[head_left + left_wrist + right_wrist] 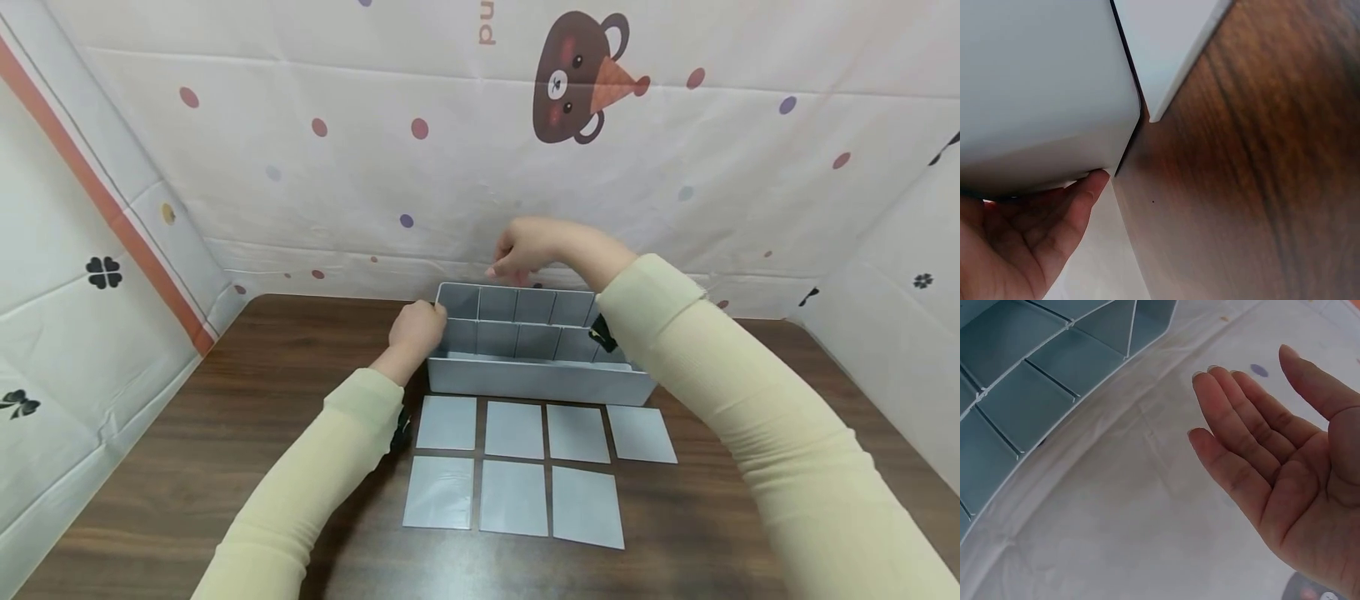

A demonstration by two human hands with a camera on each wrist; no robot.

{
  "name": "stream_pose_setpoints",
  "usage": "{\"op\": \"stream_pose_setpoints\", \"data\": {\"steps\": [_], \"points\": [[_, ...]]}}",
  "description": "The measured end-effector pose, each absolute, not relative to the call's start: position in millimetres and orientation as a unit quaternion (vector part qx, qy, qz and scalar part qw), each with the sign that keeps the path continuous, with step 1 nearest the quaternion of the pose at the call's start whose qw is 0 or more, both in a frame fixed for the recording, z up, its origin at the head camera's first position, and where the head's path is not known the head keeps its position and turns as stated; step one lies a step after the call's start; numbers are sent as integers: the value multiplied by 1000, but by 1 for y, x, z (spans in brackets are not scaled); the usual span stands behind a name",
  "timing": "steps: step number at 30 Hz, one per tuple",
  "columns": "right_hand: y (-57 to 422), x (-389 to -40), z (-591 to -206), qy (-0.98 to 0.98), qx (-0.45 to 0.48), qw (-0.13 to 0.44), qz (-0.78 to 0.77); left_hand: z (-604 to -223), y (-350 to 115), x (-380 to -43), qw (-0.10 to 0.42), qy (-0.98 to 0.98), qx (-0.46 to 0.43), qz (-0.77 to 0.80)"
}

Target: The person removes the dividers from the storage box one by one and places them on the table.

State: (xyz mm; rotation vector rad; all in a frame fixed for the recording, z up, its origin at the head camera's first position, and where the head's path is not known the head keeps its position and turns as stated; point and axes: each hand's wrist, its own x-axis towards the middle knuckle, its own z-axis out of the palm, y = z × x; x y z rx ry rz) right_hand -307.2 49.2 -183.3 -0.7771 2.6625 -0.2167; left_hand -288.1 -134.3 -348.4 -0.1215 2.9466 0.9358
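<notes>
A long grey storage box (540,381) with thin dividers stands near the back edge of the table. My left hand (418,329) grips its left end. In the left wrist view, the fingertips (1099,181) of that hand press against the box's end wall (1041,81), close to a lower corner. My right hand (525,247) hovers above and behind the box's back rim, holding nothing. Its palm shows in the right wrist view, where the fingers (1235,415) are loosely bent and apart from the divided compartments (1072,359). My right sleeve hides the box's right end.
Several flat pale grey square panels (513,498) lie in two rows on the brown wooden table (247,467), right in front of the box. A white printed cloth (315,200) hangs close behind the table and along both sides.
</notes>
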Motion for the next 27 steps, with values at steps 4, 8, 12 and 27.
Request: {"op": "stream_pose_setpoints", "data": {"steps": [4, 8, 12, 27], "points": [[41, -316, -187, 948, -245, 179, -96, -347, -135, -288, 24, 953, -40, 299], [34, -324, -195, 953, -210, 178, -125, -346, -135, -288, 26, 956, -36, 291], [28, -330, -207, 956, -180, 177, -150, -345, -134, -288, 23, 952, -48, 301], [17, -345, -249, 956, -92, 189, -205, -339, -133, -287, 26, 964, -27, 261]]}}
